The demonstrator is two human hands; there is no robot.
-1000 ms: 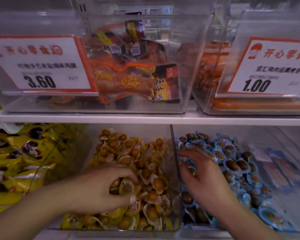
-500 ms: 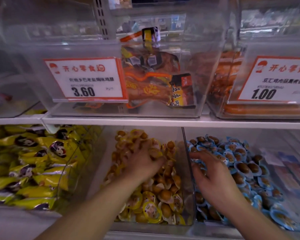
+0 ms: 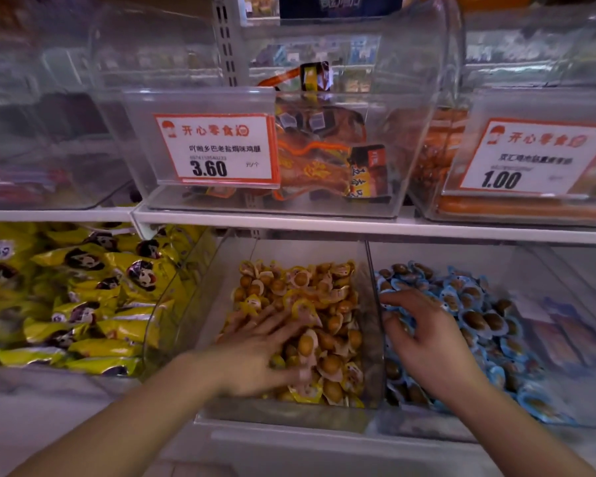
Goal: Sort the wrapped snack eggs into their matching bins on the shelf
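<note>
**Both hands down in the egg bins**

Nearest me, the left hand (image 3: pixel 255 352) lies flat on the yellow-wrapped eggs (image 3: pixel 310 304) in the middle bin (image 3: pixel 289 413), fingers spread, its grip released. The right hand (image 3: pixel 427 346) reaches over the blue-wrapped eggs (image 3: pixel 479 315) in the right-hand bin (image 3: pixel 565 401), fingers curled down among them; whether they pinch one, I cannot tell through the blur. A clear divider (image 3: pixel 372 304) stands between the two heaps. Left of them sit yellow snack packets (image 3: pixel 83 297). Above, on the shelf (image 3: pixel 324 225), a clear bin carries a price tag (image 3: pixel 217 149) reading 3.60, and another tag (image 3: pixel 534 158) reads 1.00.
</note>
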